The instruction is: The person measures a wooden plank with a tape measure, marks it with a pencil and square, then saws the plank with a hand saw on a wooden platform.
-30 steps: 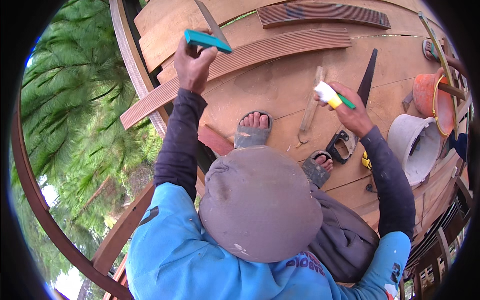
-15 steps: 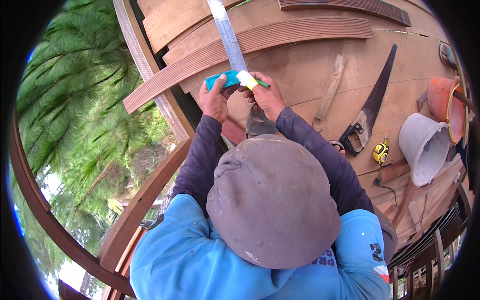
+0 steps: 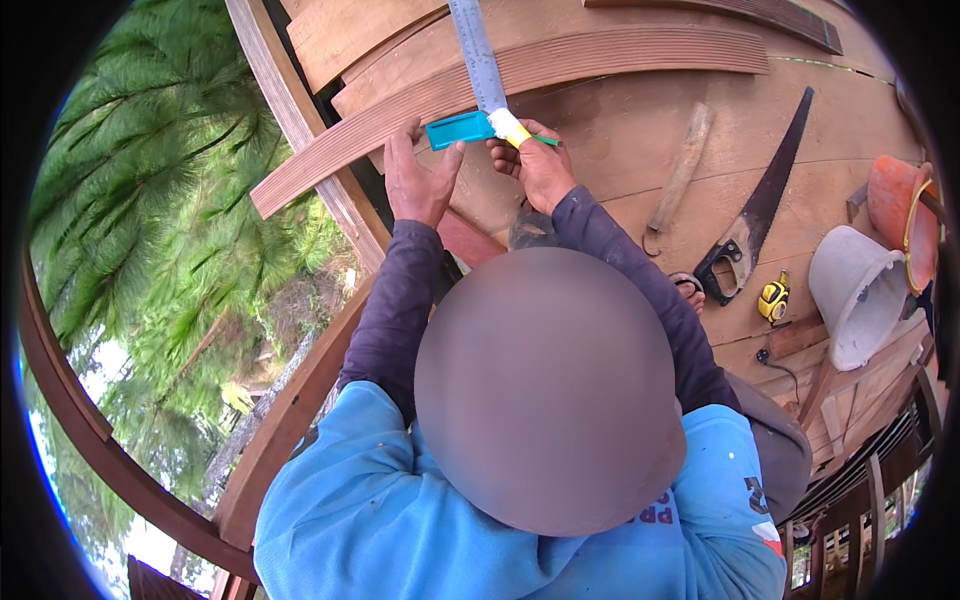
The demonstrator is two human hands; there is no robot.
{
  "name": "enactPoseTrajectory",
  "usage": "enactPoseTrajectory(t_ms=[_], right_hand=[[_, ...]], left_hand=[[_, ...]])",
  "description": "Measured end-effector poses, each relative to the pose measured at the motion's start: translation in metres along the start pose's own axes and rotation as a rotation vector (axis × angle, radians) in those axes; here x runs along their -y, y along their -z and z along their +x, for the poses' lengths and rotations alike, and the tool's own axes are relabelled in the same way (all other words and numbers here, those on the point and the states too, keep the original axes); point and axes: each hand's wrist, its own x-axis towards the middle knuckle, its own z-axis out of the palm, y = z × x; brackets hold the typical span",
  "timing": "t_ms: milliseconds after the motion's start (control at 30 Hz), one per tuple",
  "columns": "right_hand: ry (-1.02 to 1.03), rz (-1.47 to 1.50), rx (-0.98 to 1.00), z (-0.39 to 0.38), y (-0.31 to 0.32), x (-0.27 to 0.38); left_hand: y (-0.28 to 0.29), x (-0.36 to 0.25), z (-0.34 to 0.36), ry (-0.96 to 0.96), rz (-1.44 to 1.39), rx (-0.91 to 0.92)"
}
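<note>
My left hand (image 3: 420, 185) grips the teal stock of a try square (image 3: 458, 129). Its steel blade (image 3: 478, 50) lies across a curved grooved wooden board (image 3: 620, 55) and runs away from me. Right beside it, my right hand (image 3: 540, 165) holds a green pencil (image 3: 520, 132) with a pale wrapped grip, its tip close to the blade where it meets the stock. Both hands are close together at the near edge of the curved board. My hat and blue shirt hide what lies under my arms.
On the plank deck to my right lie a wooden-handled tool (image 3: 680, 175), a handsaw (image 3: 765, 200) and a yellow tape measure (image 3: 773, 298). A white bucket (image 3: 860, 290) and an orange bucket (image 3: 895, 200) stand further right. The deck edge (image 3: 300, 120) drops to trees on the left.
My hands were apart, the left lifting the square and the right holding the pencil off to the right. They have come together, and the square now rests on the curved board.
</note>
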Motion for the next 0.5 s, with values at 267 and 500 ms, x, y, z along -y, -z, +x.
enactPoseTrajectory(t_ms=[267,500], right_hand=[[0.028,-0.024,-0.015,0.006,-0.004,0.004],[0.076,-0.022,-0.083,0.01,-0.007,0.0]], left_hand=[[-0.001,0.003,0.027,-0.346,0.31,0.235],[-0.024,0.003,0.07,-0.475,0.303,0.329]])
